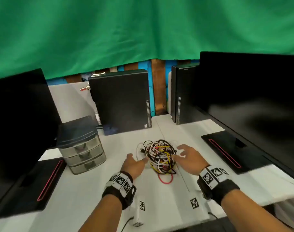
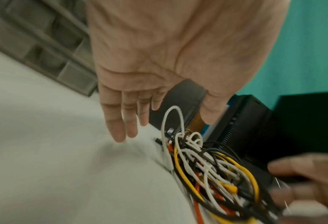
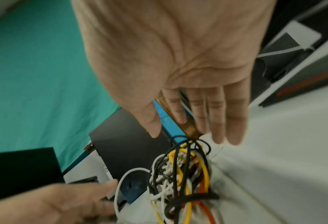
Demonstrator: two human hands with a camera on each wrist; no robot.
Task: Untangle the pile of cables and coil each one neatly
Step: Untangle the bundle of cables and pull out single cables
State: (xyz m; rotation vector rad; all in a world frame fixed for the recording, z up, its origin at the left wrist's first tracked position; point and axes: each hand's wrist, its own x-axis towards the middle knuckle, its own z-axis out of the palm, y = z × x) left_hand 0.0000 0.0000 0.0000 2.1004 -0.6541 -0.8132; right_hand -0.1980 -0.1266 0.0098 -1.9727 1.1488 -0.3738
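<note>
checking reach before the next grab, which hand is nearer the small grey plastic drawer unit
Left. The left hand lies between the grey plastic three-drawer unit and the tangled pile of coloured cables; the right hand is beyond the pile, on its far side from the drawers.

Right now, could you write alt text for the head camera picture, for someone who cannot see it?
Two open hands, left hand and right hand, reach from either side toward a tangled pile of cables in black, white, yellow and red on a white table. A small drawer unit stands to the left, with dark computer towers behind and a monitor at each side.
</note>
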